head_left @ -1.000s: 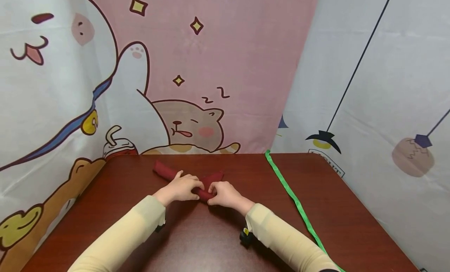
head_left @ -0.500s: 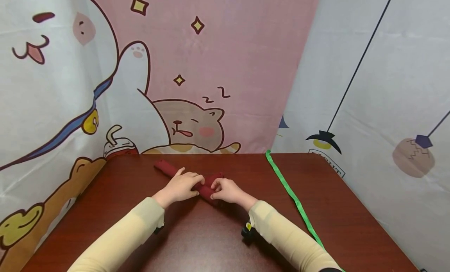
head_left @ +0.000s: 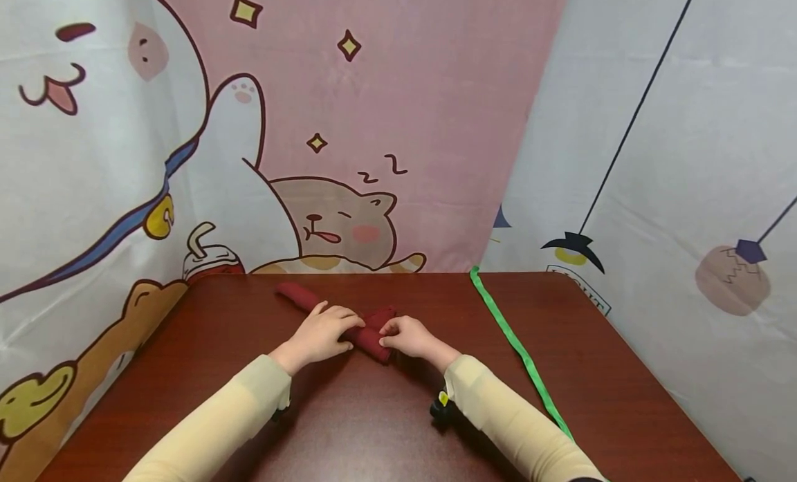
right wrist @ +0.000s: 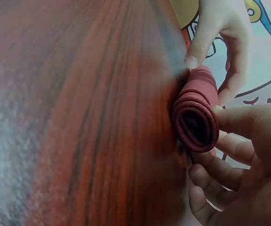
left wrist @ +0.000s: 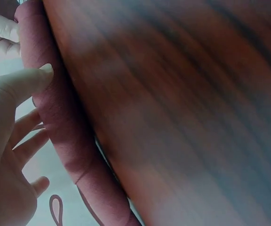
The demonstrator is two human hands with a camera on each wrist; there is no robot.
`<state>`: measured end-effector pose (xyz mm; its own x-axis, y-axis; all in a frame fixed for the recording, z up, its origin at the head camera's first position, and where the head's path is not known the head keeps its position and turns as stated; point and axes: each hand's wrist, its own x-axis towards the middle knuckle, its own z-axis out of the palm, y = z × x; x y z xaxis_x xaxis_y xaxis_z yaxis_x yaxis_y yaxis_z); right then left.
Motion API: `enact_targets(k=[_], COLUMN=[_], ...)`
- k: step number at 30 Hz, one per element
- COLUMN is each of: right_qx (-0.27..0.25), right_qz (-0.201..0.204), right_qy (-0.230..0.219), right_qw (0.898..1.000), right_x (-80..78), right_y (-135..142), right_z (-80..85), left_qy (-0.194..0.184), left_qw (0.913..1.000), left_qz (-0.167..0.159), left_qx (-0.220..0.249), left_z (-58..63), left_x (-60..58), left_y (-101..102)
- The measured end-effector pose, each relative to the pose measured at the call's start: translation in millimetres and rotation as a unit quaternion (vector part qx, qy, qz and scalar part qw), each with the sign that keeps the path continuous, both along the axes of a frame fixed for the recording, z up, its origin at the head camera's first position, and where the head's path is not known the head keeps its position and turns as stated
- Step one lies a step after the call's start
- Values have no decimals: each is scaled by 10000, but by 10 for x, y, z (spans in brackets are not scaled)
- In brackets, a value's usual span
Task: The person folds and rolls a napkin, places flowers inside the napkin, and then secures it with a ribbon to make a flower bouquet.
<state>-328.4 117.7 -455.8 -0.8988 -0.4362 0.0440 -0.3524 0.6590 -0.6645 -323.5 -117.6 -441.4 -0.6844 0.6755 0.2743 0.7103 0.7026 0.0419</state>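
A dark red cloth (head_left: 371, 344) is rolled into a long tube lying slantwise on the table, from back left to front right. A short flap of it (head_left: 381, 317) sticks out behind the roll, between the hands. My left hand (head_left: 319, 333) holds the roll near its middle, thumb (left wrist: 36, 80) on the near side and fingers behind. At the front right end, my right hand (head_left: 412, 335) pinches the edge between thumb and fingers. The right wrist view shows the layered spiral end of the rolled cloth (right wrist: 199, 101), with a dark hollow inside.
A brown wood-grain table (head_left: 336, 427) lies under both arms. Along its right side runs a long green ribbon (head_left: 517, 340). Behind stands a cartoon-printed cloth backdrop (head_left: 436, 122). A small dark wrist camera (head_left: 441, 413) hangs below the right cuff.
My right hand has shifted slightly right along the roll to its end, uncovering more of the tube. The flap behind looks smaller. My left hand stays nearly in place.
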Motion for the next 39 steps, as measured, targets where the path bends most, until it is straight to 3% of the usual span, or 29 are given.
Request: enact_targets(k=[3,8,13,22,29,39], right_qx=[-59,-275,2,595,747,826], right_qz=[-85,-175,27,192,209,323], right_qy=[69,570,918,1063,1052,925], right_qw=[9999,9978,9958,9924,9914,9918], right_x=[-6,33,78,146,196,253], right_y=[4,-40,-104,-173,-236,-320], right_z=[-14,-16,-8,9,8,16], left_qy=[-42,-117,-150,-316,-380,-1003], left_qw=[10000,9997,9993,9989,9985,9929], left_qz=[66,200,353,355,285,314], left_qx=[-21,47,36,30,-261,-549], left_z=[-45,-72,-71,-41,19,151], left_x=[-23,-56,-81,-69,-63,-17], left_y=[8,40,75,101,79,37])
